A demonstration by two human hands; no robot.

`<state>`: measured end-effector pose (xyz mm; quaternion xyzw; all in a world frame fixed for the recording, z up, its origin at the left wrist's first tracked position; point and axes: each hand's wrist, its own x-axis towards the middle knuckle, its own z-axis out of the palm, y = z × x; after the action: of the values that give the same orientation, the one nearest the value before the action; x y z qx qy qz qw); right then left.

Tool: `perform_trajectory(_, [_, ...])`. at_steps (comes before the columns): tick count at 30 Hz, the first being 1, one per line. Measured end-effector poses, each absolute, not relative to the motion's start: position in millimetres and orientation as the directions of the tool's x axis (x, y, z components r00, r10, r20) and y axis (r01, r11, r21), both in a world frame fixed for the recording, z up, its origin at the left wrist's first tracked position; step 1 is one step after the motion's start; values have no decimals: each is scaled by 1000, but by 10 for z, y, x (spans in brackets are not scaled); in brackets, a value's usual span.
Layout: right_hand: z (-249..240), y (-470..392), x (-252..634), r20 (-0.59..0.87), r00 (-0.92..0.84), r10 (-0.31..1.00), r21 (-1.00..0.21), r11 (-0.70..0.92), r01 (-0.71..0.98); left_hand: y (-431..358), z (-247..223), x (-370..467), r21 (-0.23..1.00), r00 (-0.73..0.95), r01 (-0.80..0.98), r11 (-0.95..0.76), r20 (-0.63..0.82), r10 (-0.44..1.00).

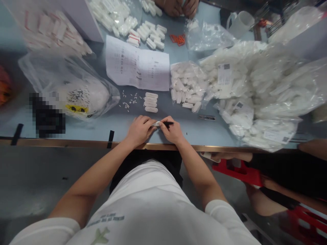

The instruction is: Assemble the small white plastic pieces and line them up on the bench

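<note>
Near the table's front edge, my left hand [140, 130] is closed on one end of a small white plastic piece [156, 124] with dark markings or slots along it. My right hand [174, 132] meets it at the other end, fingers pinched around a slim black tool [169, 124]; its tip is hidden. Just beyond my hands lies a short stack of similar white plastic pieces [151, 102]. Tiny white parts [129, 101] are scattered left of that stack.
Printed sheets [138, 64] lie behind the pieces. Bags of white parts [188, 81] and larger clear bags [235, 75] fill the right. A small metal tool [206, 117] lies nearby. A filled plastic bag [84, 98] is at left. Another person's hands [180, 7] work across the table.
</note>
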<state>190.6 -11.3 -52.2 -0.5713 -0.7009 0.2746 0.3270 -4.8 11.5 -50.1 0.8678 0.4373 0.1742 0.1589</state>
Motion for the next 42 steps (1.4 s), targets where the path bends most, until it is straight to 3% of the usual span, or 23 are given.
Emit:
perform_trajectory(9, [-458,-120,1912,114,-52,992,-808,123,576,129,-515,-53,436,554,702,-563,162,817])
perform_trajectory(32, [-525,-70,1880,131,-119,984,-768,176,616,124,-503,-50,423,561,706,-569,156,813])
perform_trajectory(42, [-458,-97,1904,117,-61,991,-811,130,570,125,-522,-56,427,557,701,-572,173,812])
